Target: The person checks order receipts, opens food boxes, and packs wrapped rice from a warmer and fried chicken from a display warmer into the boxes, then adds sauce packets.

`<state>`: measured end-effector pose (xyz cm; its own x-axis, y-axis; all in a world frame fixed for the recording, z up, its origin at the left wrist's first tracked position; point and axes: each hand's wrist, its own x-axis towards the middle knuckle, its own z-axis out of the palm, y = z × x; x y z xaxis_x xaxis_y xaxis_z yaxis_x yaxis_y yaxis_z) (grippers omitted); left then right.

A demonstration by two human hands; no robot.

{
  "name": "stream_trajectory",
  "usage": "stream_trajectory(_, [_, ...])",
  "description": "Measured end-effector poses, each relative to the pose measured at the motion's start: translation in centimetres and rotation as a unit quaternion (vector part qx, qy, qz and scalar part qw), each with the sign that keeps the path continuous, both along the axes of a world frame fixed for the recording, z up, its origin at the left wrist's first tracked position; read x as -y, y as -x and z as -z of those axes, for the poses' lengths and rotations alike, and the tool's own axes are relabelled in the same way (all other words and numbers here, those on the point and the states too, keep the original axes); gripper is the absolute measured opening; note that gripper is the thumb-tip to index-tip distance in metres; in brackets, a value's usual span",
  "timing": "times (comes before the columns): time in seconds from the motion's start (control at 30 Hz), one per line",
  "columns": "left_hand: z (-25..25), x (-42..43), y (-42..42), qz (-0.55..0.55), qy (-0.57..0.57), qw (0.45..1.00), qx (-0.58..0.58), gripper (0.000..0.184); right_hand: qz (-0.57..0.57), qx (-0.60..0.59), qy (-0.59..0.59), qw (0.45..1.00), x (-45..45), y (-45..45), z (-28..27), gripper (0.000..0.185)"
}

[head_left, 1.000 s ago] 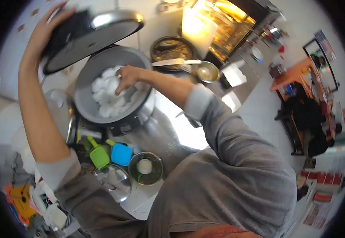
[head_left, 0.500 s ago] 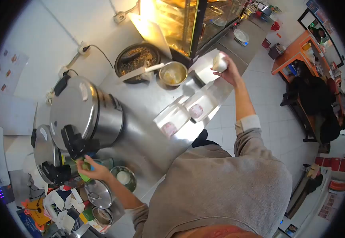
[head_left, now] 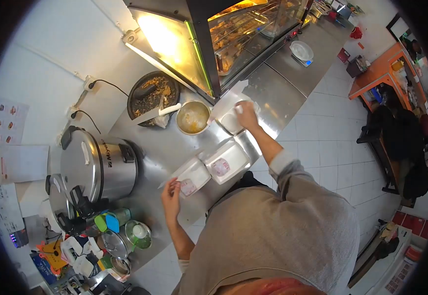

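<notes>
Three white open boxes stand in a row on the steel counter. At the nearest box (head_left: 194,172), my left hand (head_left: 170,192) has its curled fingers on the left edge. The middle box (head_left: 237,153) and this near box each hold a round white packet with pink print. Over the farthest box (head_left: 220,105) is my right hand (head_left: 247,116), its fingers together around something white that they partly hide. A round white item (head_left: 231,122) lies in that box, just below the fingers.
Behind the boxes are a metal bowl (head_left: 193,118), a knife (head_left: 151,116) and a dark stone mortar (head_left: 162,93). A large steel cooker (head_left: 118,164) stands left. A lit glass display case (head_left: 248,37) is at the back, with a scale (head_left: 301,61) beyond.
The cooker's lid is down. My left hand has moved from the green-handled scoop to the nearest box. My right hand has gone from the cooker to the farthest box, carrying a white item.
</notes>
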<state>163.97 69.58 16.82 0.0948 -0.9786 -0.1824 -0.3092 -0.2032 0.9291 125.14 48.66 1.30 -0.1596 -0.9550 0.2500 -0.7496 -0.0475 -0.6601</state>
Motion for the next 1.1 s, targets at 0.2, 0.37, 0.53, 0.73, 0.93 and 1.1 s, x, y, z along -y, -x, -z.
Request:
stream_trajectory(0.2, [-5.2,11.7,8.5,0.207,0.038,0.977,0.02,0.036,0.168,0.195,-0.088,0.962,-1.5,7.6,0.5,0.034])
stream_trajectory(0.37, [5.3,23.2,24.0,0.434,0.093,0.893,0.078,0.052,0.059,0.198,-0.143,0.968,-0.1,9.6,2.7,0.031])
stream_trajectory(0.53, [24.1,30.4,33.7,0.163,-0.224,0.958,0.075,0.052,-0.007,0.162,-0.133,0.978,0.3,9.8,1.0,0.025])
stream_trajectory(0.73, [18.1,28.4,37.0,-0.013,-0.296,0.921,-0.253,0.037,0.004,0.252,-0.132,0.959,0.6,10.3,2.3,0.02])
stream_trajectory(0.93, [22.2,27.7,38.3,0.03,-0.275,0.958,-0.074,0.056,-0.025,0.176,-0.125,0.976,2.2,11.5,3.2,0.02])
stream_trajectory(1.1, [11.0,20.7,38.9,0.001,0.074,0.977,0.201,0.053,-0.193,0.048,-0.121,0.972,4.0,17.2,7.7,0.022])
